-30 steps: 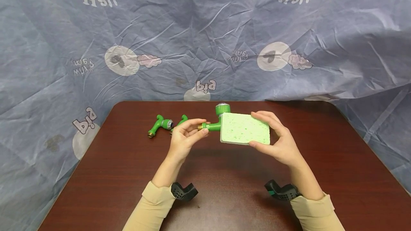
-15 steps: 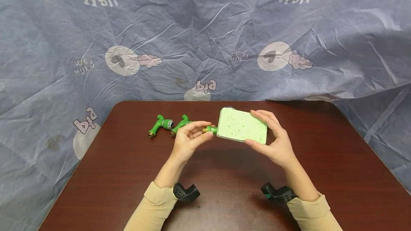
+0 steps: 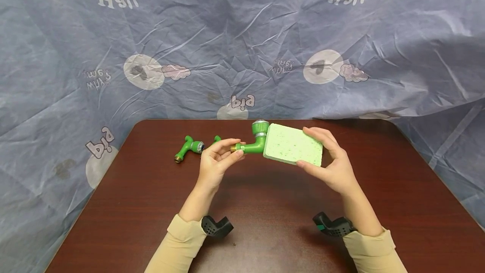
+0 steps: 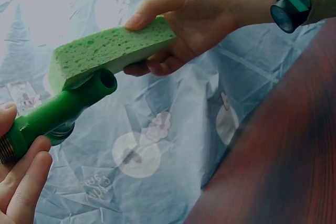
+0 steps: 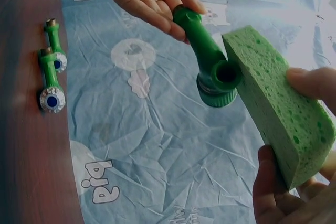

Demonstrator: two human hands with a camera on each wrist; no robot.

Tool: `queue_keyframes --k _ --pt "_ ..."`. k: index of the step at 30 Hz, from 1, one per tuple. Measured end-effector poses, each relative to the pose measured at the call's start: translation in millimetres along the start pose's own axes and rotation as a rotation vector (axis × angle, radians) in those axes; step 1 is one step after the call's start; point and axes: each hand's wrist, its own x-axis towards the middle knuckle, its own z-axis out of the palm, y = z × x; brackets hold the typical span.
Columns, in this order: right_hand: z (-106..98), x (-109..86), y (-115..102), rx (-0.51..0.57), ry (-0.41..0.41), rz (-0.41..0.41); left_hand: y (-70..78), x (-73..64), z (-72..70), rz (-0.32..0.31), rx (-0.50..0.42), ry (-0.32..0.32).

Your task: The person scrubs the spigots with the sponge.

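Above the table, my left hand (image 3: pixel 214 161) pinches a green faucet (image 3: pixel 251 148) by its brass-threaded end. The faucet's round ribbed knob (image 3: pixel 260 127) points away from me, and its open spout shows in the left wrist view. My right hand (image 3: pixel 335 161) grips a light green sponge (image 3: pixel 293 143) by its right end, thumb on one edge and fingers on the other. In the right wrist view the sponge's (image 5: pixel 278 98) far end touches or nearly touches the faucet (image 5: pixel 207 51) by the spout. In the head view the sponge covers the faucet's right end.
Two more green faucets lie on the brown table (image 3: pixel 151 205) behind my left hand: one (image 3: pixel 187 148) in plain sight, the other (image 3: pixel 217 139) mostly hidden by the hand. A printed grey-blue cloth (image 3: pixel 212 54) hangs behind the table's far edge.
The sponge slid left over the faucet, hiding its knob, then came back right and slightly up, so the knob shows again. My left hand shifted right, then back left with the faucet.
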Motion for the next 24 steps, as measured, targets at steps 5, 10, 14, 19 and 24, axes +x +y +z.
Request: queue_keyframes --k 5,10,14,19,24 --pt "10 1.3 -16 -0.026 -0.089 -0.075 -1.1 -0.8 2.1 -0.007 0.001 0.006" --pt "20 1.5 -24 0.036 -0.160 -0.106 -3.8 -2.5 5.4 -0.019 0.008 -0.007" --pt "22 0.4 -24 0.017 -0.184 -0.114 -6.7 -3.6 6.9 -0.024 0.017 -0.002" --pt "18 0.5 -25 -0.010 -0.215 -0.119 -7.0 -3.6 7.5 -0.021 0.011 0.021" --pt "14 1.4 -25 -0.024 -0.234 -0.121 -6.0 -3.1 7.8 -0.013 0.011 0.036"
